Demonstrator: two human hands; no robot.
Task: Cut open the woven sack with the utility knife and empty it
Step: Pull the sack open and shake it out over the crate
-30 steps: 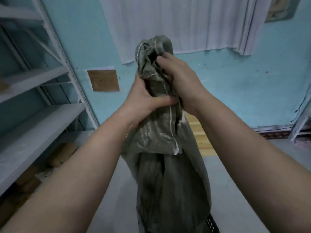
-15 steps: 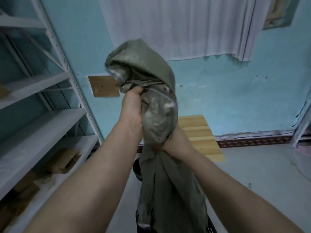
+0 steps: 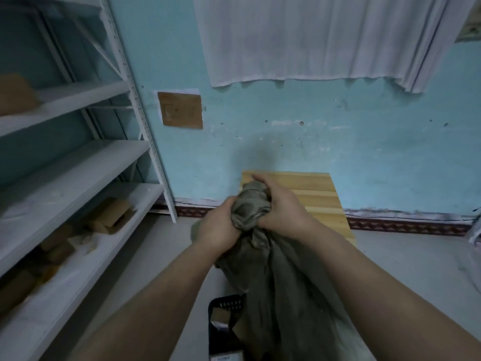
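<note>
The grey-green woven sack (image 3: 276,290) hangs limp in front of me, its upper end bunched into a wad. My left hand (image 3: 217,229) grips the wad from the left and my right hand (image 3: 282,208) grips it from the right and over the top. The sack's lower part drapes down over a black plastic crate (image 3: 222,332) on the floor, hiding most of it. No utility knife is in view.
A white metal shelving unit (image 3: 78,183) with cardboard boxes (image 3: 109,214) stands at the left. A low wooden table (image 3: 322,201) stands against the blue wall behind the sack. A white curtain (image 3: 312,40) hangs above. Grey floor (image 3: 416,256) lies to the right.
Both hands have come down from chest height with the sack. The loose top that stood above my left hand is now crumpled into a small wad between both hands.
</note>
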